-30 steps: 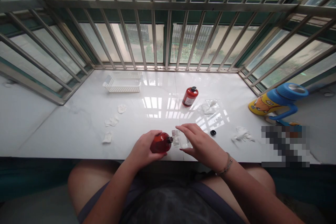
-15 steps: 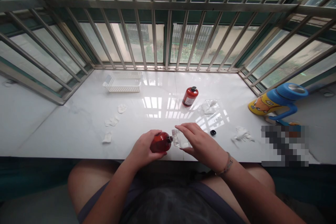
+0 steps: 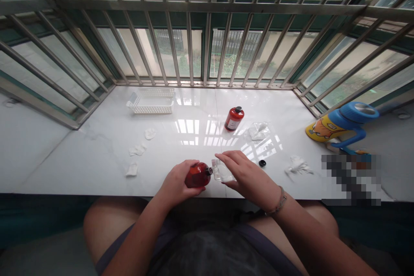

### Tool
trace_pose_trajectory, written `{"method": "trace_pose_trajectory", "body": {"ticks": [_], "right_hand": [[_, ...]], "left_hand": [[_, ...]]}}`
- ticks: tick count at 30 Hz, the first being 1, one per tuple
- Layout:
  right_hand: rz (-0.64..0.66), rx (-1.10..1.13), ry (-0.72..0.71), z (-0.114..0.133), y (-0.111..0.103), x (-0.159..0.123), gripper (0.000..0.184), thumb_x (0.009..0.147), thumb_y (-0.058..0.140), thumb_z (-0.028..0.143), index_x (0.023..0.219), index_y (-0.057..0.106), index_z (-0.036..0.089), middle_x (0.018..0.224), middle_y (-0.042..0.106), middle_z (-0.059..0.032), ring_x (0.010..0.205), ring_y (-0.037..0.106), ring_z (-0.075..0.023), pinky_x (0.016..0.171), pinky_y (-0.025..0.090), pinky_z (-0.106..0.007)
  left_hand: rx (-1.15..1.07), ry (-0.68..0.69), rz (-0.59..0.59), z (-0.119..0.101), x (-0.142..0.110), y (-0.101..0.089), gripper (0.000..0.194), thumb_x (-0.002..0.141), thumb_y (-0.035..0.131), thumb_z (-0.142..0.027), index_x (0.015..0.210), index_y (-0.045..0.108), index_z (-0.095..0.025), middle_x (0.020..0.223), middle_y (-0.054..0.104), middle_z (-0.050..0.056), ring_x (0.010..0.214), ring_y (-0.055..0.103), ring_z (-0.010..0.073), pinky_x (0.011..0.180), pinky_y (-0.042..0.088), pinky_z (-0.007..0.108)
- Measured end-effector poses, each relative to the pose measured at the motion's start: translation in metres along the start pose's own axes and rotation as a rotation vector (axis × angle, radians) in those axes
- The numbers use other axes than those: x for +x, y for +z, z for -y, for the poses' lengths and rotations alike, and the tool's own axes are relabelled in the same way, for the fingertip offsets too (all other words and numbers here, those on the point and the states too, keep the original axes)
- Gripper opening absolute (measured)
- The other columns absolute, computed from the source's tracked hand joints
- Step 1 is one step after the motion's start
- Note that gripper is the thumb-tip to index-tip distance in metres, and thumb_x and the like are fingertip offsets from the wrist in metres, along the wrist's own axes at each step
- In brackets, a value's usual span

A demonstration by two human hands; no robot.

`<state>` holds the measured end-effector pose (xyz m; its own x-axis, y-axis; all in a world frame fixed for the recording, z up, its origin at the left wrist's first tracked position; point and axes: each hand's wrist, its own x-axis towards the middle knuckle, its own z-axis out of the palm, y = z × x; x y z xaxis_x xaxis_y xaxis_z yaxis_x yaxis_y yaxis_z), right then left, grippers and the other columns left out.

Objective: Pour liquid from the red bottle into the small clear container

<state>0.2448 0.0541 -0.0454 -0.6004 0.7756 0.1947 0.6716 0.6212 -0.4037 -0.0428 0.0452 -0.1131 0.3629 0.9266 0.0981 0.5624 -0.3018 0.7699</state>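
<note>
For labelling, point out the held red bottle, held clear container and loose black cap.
Held red bottle [image 3: 198, 175], head view: its body.
Held clear container [image 3: 223, 172], head view: its side.
Loose black cap [image 3: 262, 163], head view: its upper face.

My white counter [image 3: 87, 159], around the capped red bottle [image 3: 233, 120]

Left of that bottle I have a basket [image 3: 152, 110] and three white scraps [image 3: 138, 149]; right of it, a clear square piece [image 3: 258, 133] (hard to make out), a black cap [image 3: 262, 163], crumpled tissue [image 3: 299, 165] and blue-and-yellow flask [image 3: 333, 124].
</note>
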Motion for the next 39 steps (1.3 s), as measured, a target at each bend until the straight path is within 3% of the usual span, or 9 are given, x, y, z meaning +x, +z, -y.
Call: {"method": "trace_pose_trajectory", "body": {"ticks": [39], "right_hand": [[0.032,-0.042,-0.042,0.0035,-0.0085,0.0089,0.098,0.078,0.091,0.004,0.159,0.042,0.025,0.138,0.063,-0.0145,0.13,0.062,-0.0374,0.108,0.061,-0.059]], "left_hand": [[-0.015,-0.015,-0.015,-0.0003,-0.0002,-0.0002,0.078,0.073,0.096,-0.027,0.14,0.057,-0.031,0.138,0.071,0.006,0.123,0.07,0.0306,0.108,0.057,0.046]]}}
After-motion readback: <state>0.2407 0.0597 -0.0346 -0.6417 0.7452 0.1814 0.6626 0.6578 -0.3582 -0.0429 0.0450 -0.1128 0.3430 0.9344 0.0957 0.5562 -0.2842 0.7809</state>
